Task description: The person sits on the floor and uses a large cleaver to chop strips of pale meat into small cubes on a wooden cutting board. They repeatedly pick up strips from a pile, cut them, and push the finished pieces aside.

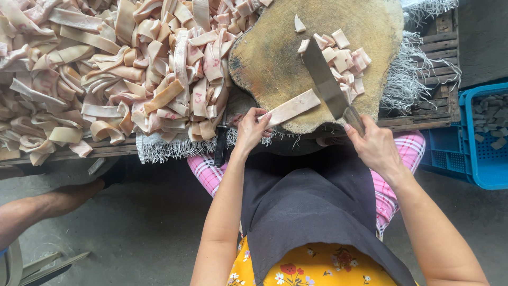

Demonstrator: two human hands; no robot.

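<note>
My left hand [251,128] pinches the near end of a pale pink strip of pork skin [292,107] lying across the round wooden chopping block [270,58]. My right hand [374,145] grips the handle of a cleaver [324,79], whose blade rests on the strip's far end. Beyond the blade lies a small heap of cut square pieces [346,61]. One loose piece [299,24] sits farther up the block.
A large pile of uncut skin strips [121,69] covers the bench to the left. A blue plastic crate [484,153] stands at the right. Another person's foot and leg [47,204] reach in at lower left. A dark apron [312,212] covers my lap.
</note>
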